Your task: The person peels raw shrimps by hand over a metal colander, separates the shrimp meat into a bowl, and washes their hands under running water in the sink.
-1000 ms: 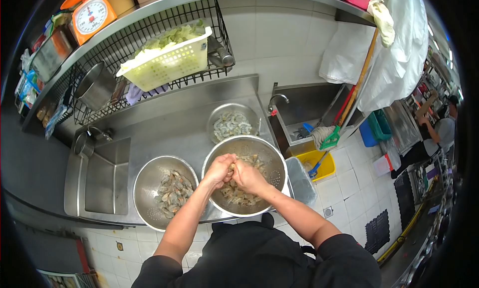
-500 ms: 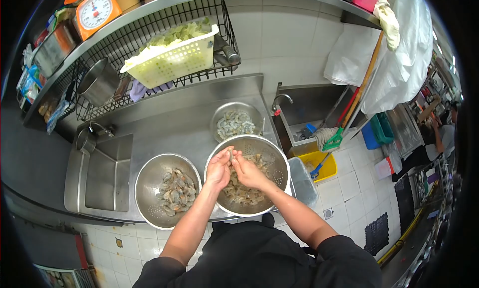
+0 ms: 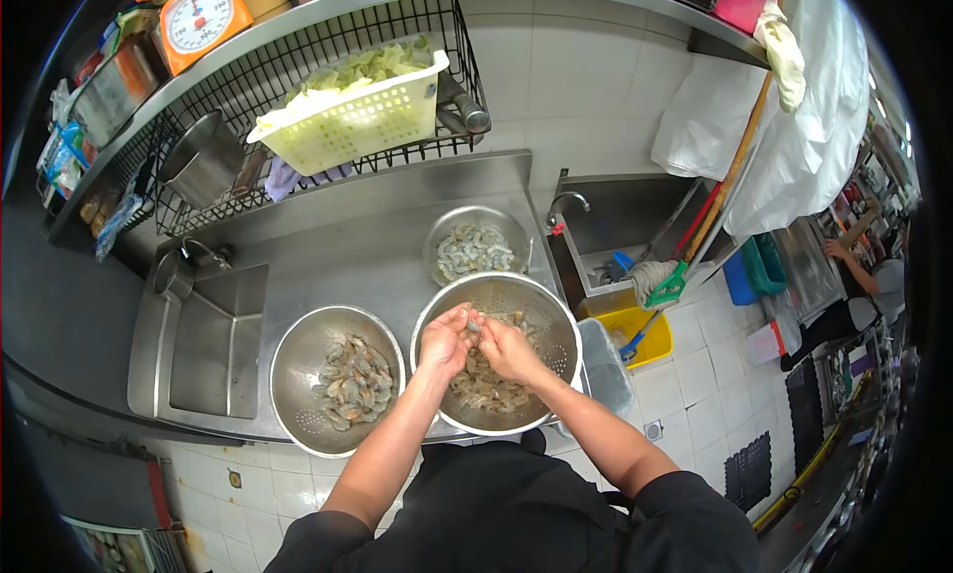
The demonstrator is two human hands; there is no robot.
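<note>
My left hand (image 3: 447, 339) and my right hand (image 3: 506, 348) meet above the right steel colander (image 3: 564, 325). A small greyish shrimp (image 3: 474, 325) is pinched between their fingertips, partly covered by the fingers. Brownish shells and shrimp scraps (image 3: 491, 392) lie in that colander beneath the hands. To the left, another colander (image 3: 295, 360) holds a pile of unpeeled grey shrimp (image 3: 354, 380). Behind the right colander, a smaller steel bowl (image 3: 434, 238) contains pale peeled shrimp (image 3: 475, 250).
A sink (image 3: 213, 345) is set into the steel counter (image 3: 328, 246) at left. Above hangs a wire rack with a basket of cut greens (image 3: 347, 122). A yellow mop bucket (image 3: 650, 337) and a clear tub (image 3: 603, 365) stand at right. Far right, another person (image 3: 862, 293) is visible.
My hands have shifted slightly, and the shrimp between the fingertips now shows more clearly. The whole view has moved a little; the colanders and bowl stay in place.
</note>
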